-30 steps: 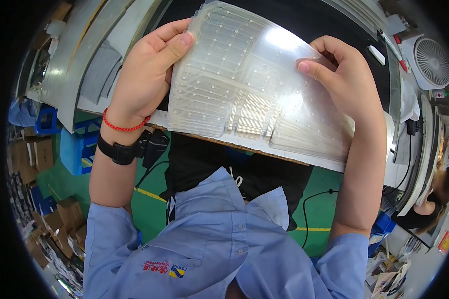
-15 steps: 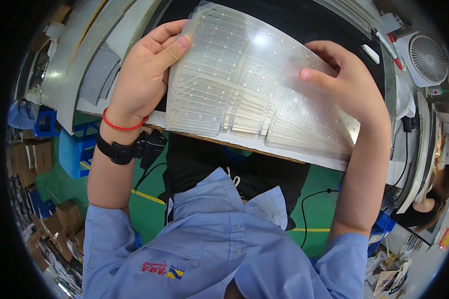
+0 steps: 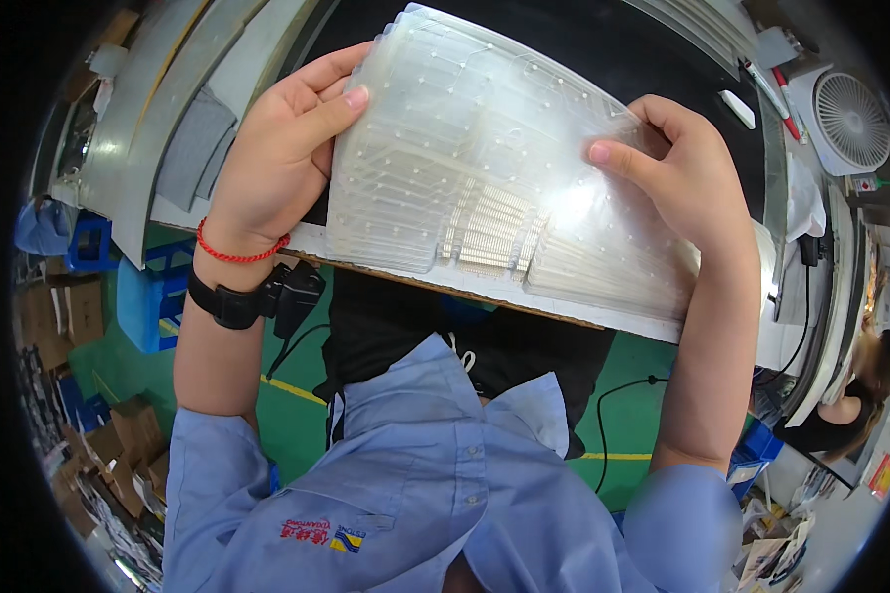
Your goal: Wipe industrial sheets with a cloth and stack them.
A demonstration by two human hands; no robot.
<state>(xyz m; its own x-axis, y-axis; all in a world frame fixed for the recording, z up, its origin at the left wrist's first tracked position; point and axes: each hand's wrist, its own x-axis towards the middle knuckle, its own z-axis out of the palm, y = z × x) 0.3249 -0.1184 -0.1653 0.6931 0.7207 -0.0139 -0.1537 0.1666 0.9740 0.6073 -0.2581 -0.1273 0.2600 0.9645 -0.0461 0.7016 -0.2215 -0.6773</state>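
A fanned stack of clear plastic membrane circuit sheets [image 3: 405, 178], printed with fine traces and pale dots, is held tilted over the near edge of the worktable. My left hand [image 3: 282, 143] pinches its left edge, thumb on top and fingers behind. At the right edge my right hand [image 3: 692, 173] grips the sheets, its thumb pressed on the upper face and its fingers curled beneath. Rows of short pale contact strips show in the lower middle of the stack. Bright glare hides part of the traces near my right thumb.
A black work surface [image 3: 583, 44] lies behind the sheets. A white fan [image 3: 848, 121], a red marker [image 3: 787, 114] and a white piece [image 3: 737, 109] are at the right. Grey cloth [image 3: 196, 148] lies at the left. Another person [image 3: 850, 405] is at the far right.
My right hand and forearm have shifted slightly left. The top sheets have tilted, moving the glare toward my right thumb. My left hand stays at the left edge, moved slightly.
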